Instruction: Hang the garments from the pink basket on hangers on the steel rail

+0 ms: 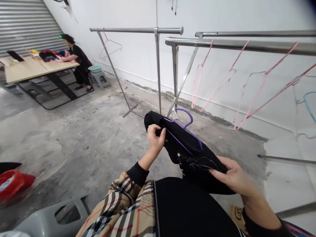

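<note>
A black garment (187,148) lies across a purple wire hanger (185,126) in front of me. My left hand (156,136) pinches the garment's cloth near its upper end, by the hanger's arm. Lower down, my right hand (230,176) is closed on the garment's other end, where a shiny black trim shows. The hanger's hook sticks up above the cloth.
Steel clothes rails (234,44) stand ahead with several pink hangers (261,85) on them. A person (77,61) works at a wooden table (32,69) far left. A red bag (11,184) and a grey stool (61,214) sit at lower left on the concrete floor.
</note>
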`<state>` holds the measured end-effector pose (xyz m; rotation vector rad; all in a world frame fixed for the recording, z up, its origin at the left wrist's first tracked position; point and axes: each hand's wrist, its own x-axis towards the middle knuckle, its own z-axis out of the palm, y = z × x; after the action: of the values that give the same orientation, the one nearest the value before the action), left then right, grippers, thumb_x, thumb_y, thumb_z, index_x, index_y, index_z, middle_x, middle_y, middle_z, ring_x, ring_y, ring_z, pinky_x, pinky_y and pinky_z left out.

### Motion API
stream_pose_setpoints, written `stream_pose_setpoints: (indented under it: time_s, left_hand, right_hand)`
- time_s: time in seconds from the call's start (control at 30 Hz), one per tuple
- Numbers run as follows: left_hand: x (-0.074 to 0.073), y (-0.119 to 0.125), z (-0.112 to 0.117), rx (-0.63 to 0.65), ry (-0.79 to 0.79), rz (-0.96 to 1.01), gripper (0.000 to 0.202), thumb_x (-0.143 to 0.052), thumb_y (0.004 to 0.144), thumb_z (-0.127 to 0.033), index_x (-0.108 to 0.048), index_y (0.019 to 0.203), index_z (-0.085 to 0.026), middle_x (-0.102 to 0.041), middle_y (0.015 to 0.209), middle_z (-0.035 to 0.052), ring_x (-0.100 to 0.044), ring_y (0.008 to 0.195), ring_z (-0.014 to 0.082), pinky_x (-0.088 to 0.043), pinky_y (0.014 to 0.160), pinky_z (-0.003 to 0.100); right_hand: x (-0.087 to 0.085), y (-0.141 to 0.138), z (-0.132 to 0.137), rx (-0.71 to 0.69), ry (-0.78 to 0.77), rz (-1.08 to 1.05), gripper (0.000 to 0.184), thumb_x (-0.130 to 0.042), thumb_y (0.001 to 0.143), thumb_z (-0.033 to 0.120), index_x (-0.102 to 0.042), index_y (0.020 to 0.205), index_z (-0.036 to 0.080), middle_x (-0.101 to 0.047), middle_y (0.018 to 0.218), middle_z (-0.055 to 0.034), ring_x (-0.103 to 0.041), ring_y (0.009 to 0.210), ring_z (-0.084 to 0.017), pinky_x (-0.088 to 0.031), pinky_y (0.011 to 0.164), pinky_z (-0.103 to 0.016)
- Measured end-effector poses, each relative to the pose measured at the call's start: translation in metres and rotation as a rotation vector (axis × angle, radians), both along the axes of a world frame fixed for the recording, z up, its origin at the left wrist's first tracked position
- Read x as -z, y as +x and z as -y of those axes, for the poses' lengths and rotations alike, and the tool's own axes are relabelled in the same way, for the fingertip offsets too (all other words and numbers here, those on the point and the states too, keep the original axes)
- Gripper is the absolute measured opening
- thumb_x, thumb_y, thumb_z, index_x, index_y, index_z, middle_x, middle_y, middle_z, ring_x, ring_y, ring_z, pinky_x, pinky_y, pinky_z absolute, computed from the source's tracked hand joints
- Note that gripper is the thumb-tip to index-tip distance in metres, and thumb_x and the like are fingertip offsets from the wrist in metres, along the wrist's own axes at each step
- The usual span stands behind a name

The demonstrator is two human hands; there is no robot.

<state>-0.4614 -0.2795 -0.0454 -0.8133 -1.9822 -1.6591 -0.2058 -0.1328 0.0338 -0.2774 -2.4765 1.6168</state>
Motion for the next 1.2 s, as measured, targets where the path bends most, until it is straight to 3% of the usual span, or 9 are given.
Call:
stream_pose_setpoints:
  time_s: [0.1, 0.2, 0.4, 0.5, 0.63, 0.77, 0.87, 1.03, 1.2]
  left_hand:
    - [0.008, -0.027, 0.001, -0.183, -0.010, 0.056, 0.038, -0.071, 0.075, -0.036, -0.051, 0.102, -0.018, -0.054, 0.100, 0.0084, -0.055, 0.096, 0.0222, -0.047, 0.089, 0.042]
    - [0.002, -0.049, 0.003, -0.108, -0.033, 0.121, 0.039, -0.062, 0.079, -0.027, -0.050, 0.115, -0.017, -0.058, 0.104, 0.0095, -0.058, 0.097, 0.0212, -0.049, 0.089, 0.040]
    - [-0.035, -0.078, 0.021, 0.064, -0.099, 0.187, 0.026, -0.050, 0.078, -0.014, -0.064, 0.099, -0.019, -0.069, 0.096, 0.0057, -0.064, 0.094, 0.0193, -0.051, 0.091, 0.036]
    - [-0.048, -0.076, 0.024, 0.081, -0.169, 0.154, 0.028, -0.050, 0.078, -0.014, -0.067, 0.099, -0.019, -0.070, 0.093, 0.0050, -0.064, 0.091, 0.0193, -0.052, 0.088, 0.035]
    - [-0.057, -0.060, 0.028, 0.141, -0.357, -0.054, 0.033, -0.051, 0.076, -0.012, -0.070, 0.101, -0.022, -0.068, 0.094, 0.0047, -0.063, 0.092, 0.0202, -0.050, 0.087, 0.036]
    - [-0.063, -0.054, 0.036, 0.336, -0.445, -0.265, 0.027, -0.049, 0.083, -0.020, -0.069, 0.101, -0.025, -0.068, 0.103, 0.0058, -0.060, 0.102, 0.0229, -0.044, 0.098, 0.043]
    - [-0.064, -0.057, 0.042, 0.480, -0.436, -0.218, 0.025, -0.047, 0.085, -0.024, -0.068, 0.099, -0.023, -0.071, 0.095, 0.0054, -0.065, 0.092, 0.0216, -0.048, 0.091, 0.039]
    - [-0.060, -0.066, 0.046, 0.325, -0.347, -0.065, 0.017, -0.048, 0.082, -0.022, -0.064, 0.088, -0.021, -0.070, 0.078, 0.0009, -0.066, 0.070, 0.0154, -0.053, 0.068, 0.026]
    - [-0.056, -0.078, 0.023, 0.175, -0.180, -0.073, 0.015, -0.045, 0.083, -0.019, -0.060, 0.084, -0.020, -0.067, 0.077, 0.0010, -0.065, 0.073, 0.0149, -0.054, 0.071, 0.027]
  right_hand:
    - [-0.001, 0.003, 0.001, -0.028, 0.028, -0.019, 0.027, -0.061, 0.088, 0.035, -0.073, 0.105, 0.019, -0.074, 0.084, -0.0041, -0.069, 0.074, -0.020, -0.056, 0.068, -0.025]
    - [-0.004, 0.001, 0.002, -0.071, 0.066, -0.035, 0.028, -0.056, 0.090, 0.036, -0.074, 0.101, 0.018, -0.073, 0.081, -0.0044, -0.067, 0.072, -0.020, -0.056, 0.068, -0.026]
    - [-0.008, -0.002, -0.009, -0.186, 0.071, 0.014, 0.030, -0.052, 0.092, 0.038, -0.073, 0.093, 0.017, -0.070, 0.075, -0.0043, -0.064, 0.068, -0.018, -0.053, 0.063, -0.025]
    - [-0.009, -0.002, -0.012, -0.275, 0.021, 0.071, 0.033, -0.051, 0.093, 0.039, -0.073, 0.100, 0.016, -0.071, 0.080, -0.0052, -0.066, 0.075, -0.020, -0.054, 0.069, -0.026]
    - [-0.005, -0.004, -0.008, -0.196, 0.031, 0.048, 0.034, -0.053, 0.092, 0.042, -0.073, 0.090, 0.014, -0.068, 0.075, -0.0040, -0.062, 0.069, -0.018, -0.052, 0.065, -0.025]
    - [-0.001, -0.005, -0.005, -0.120, 0.023, -0.037, 0.032, -0.052, 0.092, 0.039, -0.070, 0.085, 0.014, -0.066, 0.071, -0.0032, -0.060, 0.064, -0.015, -0.051, 0.061, -0.024]
    - [-0.001, -0.003, -0.005, -0.130, -0.001, -0.023, 0.030, -0.053, 0.092, 0.039, -0.071, 0.088, 0.015, -0.068, 0.074, -0.0040, -0.062, 0.067, -0.017, -0.053, 0.065, -0.025]
    - [0.000, 0.004, -0.006, -0.159, -0.084, 0.123, 0.044, -0.064, 0.085, 0.041, -0.064, 0.122, 0.018, -0.072, 0.094, -0.0065, -0.067, 0.084, -0.020, -0.055, 0.075, -0.029]
    - [0.001, -0.001, 0.002, -0.229, -0.187, 0.093, 0.039, -0.064, 0.083, 0.045, -0.072, 0.106, 0.014, -0.072, 0.082, -0.0061, -0.066, 0.076, -0.019, -0.054, 0.068, -0.026]
